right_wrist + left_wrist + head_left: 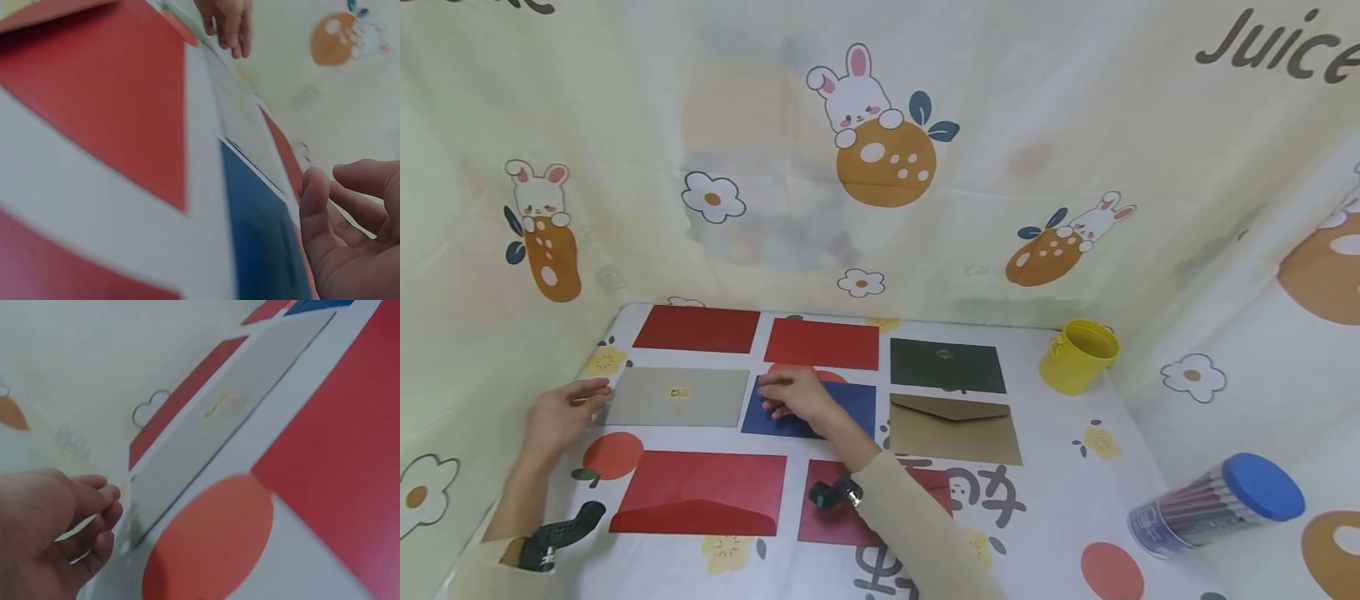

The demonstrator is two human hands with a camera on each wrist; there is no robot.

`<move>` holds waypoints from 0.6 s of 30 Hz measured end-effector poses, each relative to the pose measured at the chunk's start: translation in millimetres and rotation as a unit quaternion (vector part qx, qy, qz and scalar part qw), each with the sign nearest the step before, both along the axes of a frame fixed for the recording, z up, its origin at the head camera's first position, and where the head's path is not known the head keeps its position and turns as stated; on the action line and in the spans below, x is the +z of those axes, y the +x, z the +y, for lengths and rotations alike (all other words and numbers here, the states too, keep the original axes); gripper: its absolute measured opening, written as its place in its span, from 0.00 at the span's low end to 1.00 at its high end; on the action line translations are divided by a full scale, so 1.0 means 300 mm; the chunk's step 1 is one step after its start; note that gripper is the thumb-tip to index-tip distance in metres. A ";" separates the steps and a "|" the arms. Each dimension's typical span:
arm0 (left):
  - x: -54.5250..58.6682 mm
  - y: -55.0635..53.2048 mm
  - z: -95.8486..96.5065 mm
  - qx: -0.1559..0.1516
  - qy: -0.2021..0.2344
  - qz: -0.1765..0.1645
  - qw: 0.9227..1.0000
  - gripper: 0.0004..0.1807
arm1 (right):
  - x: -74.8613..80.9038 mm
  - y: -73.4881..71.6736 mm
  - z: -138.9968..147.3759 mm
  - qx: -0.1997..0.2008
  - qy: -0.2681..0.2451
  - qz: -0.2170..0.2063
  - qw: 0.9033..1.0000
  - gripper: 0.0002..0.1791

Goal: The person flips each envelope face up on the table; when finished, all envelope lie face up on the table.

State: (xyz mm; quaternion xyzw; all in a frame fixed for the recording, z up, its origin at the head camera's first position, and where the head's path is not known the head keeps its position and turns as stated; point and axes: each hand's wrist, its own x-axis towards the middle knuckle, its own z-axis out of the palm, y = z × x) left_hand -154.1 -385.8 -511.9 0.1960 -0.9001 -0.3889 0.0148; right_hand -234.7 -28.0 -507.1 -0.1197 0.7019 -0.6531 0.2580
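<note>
A grey envelope [711, 408] with a small gold emblem lies flat on the patterned tablecloth. My left hand [561, 414] is just beside its left edge, fingers loosely bent; the left wrist view shows a small gap between the fingertips and the envelope [206, 431]. My right hand [797, 393] hovers above a blue envelope [853, 408], near the grey envelope's right edge. In the right wrist view its thumb and index finger stand apart with nothing between them, and the blue envelope [256, 219] lies below.
Red envelopes [696, 329] [823, 343] lie at the back, with a dark green envelope [947, 367] and a brown envelope [955, 433] to the right. Nearer are a large red envelope [703, 487] and a pinkish-red one [823, 521]. A yellow bucket [1071, 362] and a blue-lidded pen tub [1210, 508] stand right.
</note>
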 end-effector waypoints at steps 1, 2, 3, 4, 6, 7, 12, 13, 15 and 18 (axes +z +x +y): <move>0.001 -0.011 0.011 -0.007 0.002 0.006 1.000 0.26 | 0.006 -0.012 0.024 -0.007 0.002 0.007 1.000 0.19; 0.001 -0.023 0.024 -0.015 0.004 0.013 1.000 0.25 | 0.011 -0.025 0.049 -0.013 0.001 0.012 1.000 0.19; 0.001 -0.036 0.039 -0.022 0.006 0.022 1.000 0.25 | 0.018 -0.038 0.078 -0.020 0.003 0.018 1.000 0.19; 0.002 -0.050 0.055 -0.032 0.003 0.032 0.999 0.24 | 0.024 -0.053 0.108 -0.028 0.006 0.024 0.999 0.20; 0.004 -0.083 0.093 -0.055 -0.004 0.052 0.997 0.23 | 0.032 -0.083 0.168 -0.050 0.012 0.034 0.998 0.21; 0.007 -0.101 0.113 -0.070 -0.006 0.064 0.996 0.22 | 0.034 -0.099 0.200 -0.063 0.016 0.039 0.997 0.20; 0.026 -0.197 0.245 -0.131 0.002 0.088 0.987 0.20 | 0.045 -0.169 0.358 -0.131 0.038 0.033 0.990 0.20; 0.029 -0.216 0.275 -0.140 0.008 0.089 0.986 0.20 | 0.046 -0.181 0.388 -0.145 0.042 0.028 0.988 0.20; 0.032 -0.256 0.336 -0.157 0.022 0.088 0.983 0.20 | 0.047 -0.199 0.444 -0.168 0.048 0.018 0.984 0.21; 0.027 -0.302 0.422 -0.177 0.038 0.082 0.980 0.20 | 0.044 -0.212 0.503 -0.190 0.064 0.002 0.980 0.21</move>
